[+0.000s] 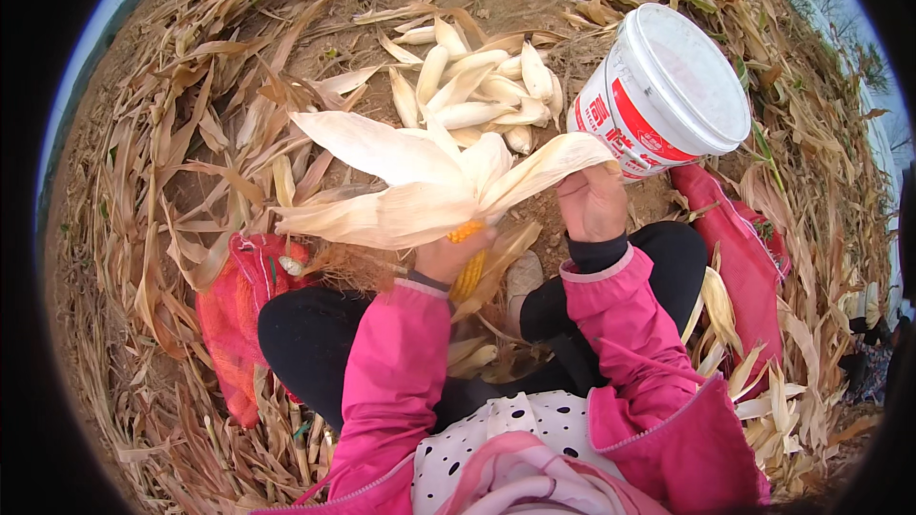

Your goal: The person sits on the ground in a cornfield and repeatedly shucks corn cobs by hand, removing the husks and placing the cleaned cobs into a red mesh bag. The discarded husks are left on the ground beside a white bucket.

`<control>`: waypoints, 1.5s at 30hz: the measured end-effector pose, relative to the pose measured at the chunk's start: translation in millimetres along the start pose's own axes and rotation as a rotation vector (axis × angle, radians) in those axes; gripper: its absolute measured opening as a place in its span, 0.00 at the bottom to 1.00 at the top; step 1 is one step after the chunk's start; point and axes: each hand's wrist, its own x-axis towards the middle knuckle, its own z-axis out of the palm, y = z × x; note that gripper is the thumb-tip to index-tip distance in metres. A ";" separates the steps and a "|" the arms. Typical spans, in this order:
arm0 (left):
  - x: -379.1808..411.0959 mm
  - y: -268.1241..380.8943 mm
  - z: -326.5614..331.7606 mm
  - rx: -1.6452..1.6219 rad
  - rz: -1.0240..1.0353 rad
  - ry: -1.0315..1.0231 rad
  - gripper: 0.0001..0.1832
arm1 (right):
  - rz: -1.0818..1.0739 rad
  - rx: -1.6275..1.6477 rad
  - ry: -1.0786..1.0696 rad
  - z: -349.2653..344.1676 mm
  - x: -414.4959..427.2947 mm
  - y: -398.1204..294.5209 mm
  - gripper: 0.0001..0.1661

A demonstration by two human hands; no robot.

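Note:
My left hand (pixel 456 255) is closed around an ear of yellow corn (pixel 469 273), whose bare kernels show above and below the fingers. Pale dry husk leaves (pixel 401 211) spread out from the ear's far end in several directions. One long husk leaf (pixel 551 164) reaches right, and my right hand (pixel 594 204) pinches its tip between thumb and fingers. Just beyond lies a heap of corn ears in their husks (pixel 476 86) on the soil. Brown corn silk (pixel 351 261) hangs to the left of my left hand.
A white bucket with a lid and red printing (pixel 662 86) stands to the right of the heap. A red mesh sack (pixel 240 322) lies by my left knee, a red woven sack (pixel 741 265) by my right. Dry corn stalks and leaves (pixel 215 114) cover the ground around.

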 end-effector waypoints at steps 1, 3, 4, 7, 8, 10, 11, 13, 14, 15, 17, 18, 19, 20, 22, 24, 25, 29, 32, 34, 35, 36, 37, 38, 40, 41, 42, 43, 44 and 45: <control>1.3 -4.8 -1.4 -0.012 0.011 0.036 0.26 | 0.008 0.002 -0.023 -1.7 2.0 0.2 0.17; 3.1 -6.9 -4.7 -0.030 0.029 0.114 0.23 | 0.016 -0.139 -0.083 -7.3 6.9 -0.7 0.18; 1.9 1.4 -3.0 -0.066 0.017 0.162 0.22 | 0.022 -0.207 -0.112 -12.0 9.3 -1.1 0.19; 2.9 -7.8 -10.2 -0.135 -0.016 0.202 0.21 | -0.079 -0.120 0.256 -36.2 18.5 -11.6 0.26; 2.6 -14.8 -12.4 -0.077 -0.017 0.187 0.21 | -0.138 -0.178 0.226 -39.6 20.8 -16.3 0.30; 3.7 -29.3 -19.4 0.067 -0.023 0.139 0.21 | -0.255 -0.291 0.157 -21.3 25.0 -33.3 0.39; 5.7 -36.3 -23.0 0.152 -0.026 0.102 0.22 | -0.230 -0.479 -0.026 -7.0 23.6 -39.8 0.43; 10.0 -31.0 -23.9 0.395 -0.038 -0.031 0.25 | -0.171 -0.840 -0.396 25.1 14.5 -43.4 0.53; 11.9 -22.0 -19.0 0.514 -0.027 -0.113 0.26 | -0.095 -0.957 -0.495 28.2 10.3 -36.9 0.58; 12.8 11.8 -2.7 0.631 0.003 -0.230 0.28 | -0.011 -1.089 -0.573 22.9 5.2 -29.5 0.64; 8.2 25.5 8.0 0.585 0.056 -0.274 0.29 | 0.108 -1.244 -0.672 20.1 -2.3 -2.5 0.64; -0.6 -0.7 15.0 0.395 0.071 -0.236 0.29 | 0.110 -1.191 -0.684 12.4 -8.4 14.7 0.61; -4.8 -3.4 14.1 0.380 0.079 -0.210 0.28 | 0.149 -1.130 -0.713 16.1 -11.8 26.2 0.58; -8.3 -6.0 13.7 0.365 0.091 -0.188 0.27 | 0.187 -1.071 -0.737 19.7 -15.2 36.9 0.56; -2.9 1.6 19.3 0.622 0.125 -0.231 0.25 | 0.217 -1.070 -0.679 18.3 -21.6 42.1 0.41; -5.6 -4.0 26.6 0.555 0.130 -0.157 0.24 | 0.108 -1.016 -0.650 -2.7 -19.6 59.4 0.37; -11.0 -11.1 34.1 0.357 0.114 -0.067 0.24 | 0.054 -0.985 -0.636 -3.2 -19.0 64.8 0.34; -12.0 -21.3 24.2 0.241 -0.201 -0.225 0.28 | 0.406 0.149 -0.191 -33.3 -23.9 78.7 0.12; -18.8 -10.9 26.7 -0.227 -0.292 -0.185 0.26 | 0.443 0.114 0.225 7.6 -22.7 62.5 0.07; -19.6 -19.6 27.1 -0.344 -0.279 -0.192 0.27 | 0.495 0.236 0.355 4.8 -15.6 60.6 0.06; -19.3 -26.1 24.1 -0.338 -0.277 -0.204 0.28 | 0.496 0.281 0.295 2.3 -15.7 58.0 0.06; -18.0 -23.2 24.6 -0.336 -0.276 -0.221 0.29 | 0.493 0.322 0.237 -1.5 -15.9 53.2 0.07; -18.5 -19.4 27.5 -0.493 -0.283 -0.242 0.30 | 0.491 0.364 0.180 -3.1 -16.0 49.7 0.07; -19.9 -13.9 31.7 -0.651 -0.290 -0.262 0.31 | 0.481 0.357 0.187 -2.5 -15.0 47.3 0.09; -20.4 -7.6 34.1 -0.782 -0.289 -0.304 0.33 | 0.431 0.461 0.167 -7.0 -9.2 40.0 0.09; -20.6 -7.6 34.4 -0.758 -0.285 -0.327 0.33 | 0.405 0.512 0.157 -11.0 -4.9 33.7 0.09; -23.1 -8.7 30.6 -0.726 -0.282 -0.337 0.33 | 0.350 0.558 0.150 -12.5 -0.3 28.0 0.10; -23.4 -8.9 25.0 -0.714 -0.291 -0.318 0.33 | 0.286 0.591 0.144 -16.6 7.2 13.6 0.11; -22.6 -9.0 13.6 -0.699 -0.297 -0.294 0.33 | 0.131 0.476 0.216 -29.6 19.8 -5.3 0.11; -22.0 -7.5 2.3 -0.678 -0.300 -0.264 0.33 | 0.056 0.453 0.219 -51.0 33.0 -21.8 0.09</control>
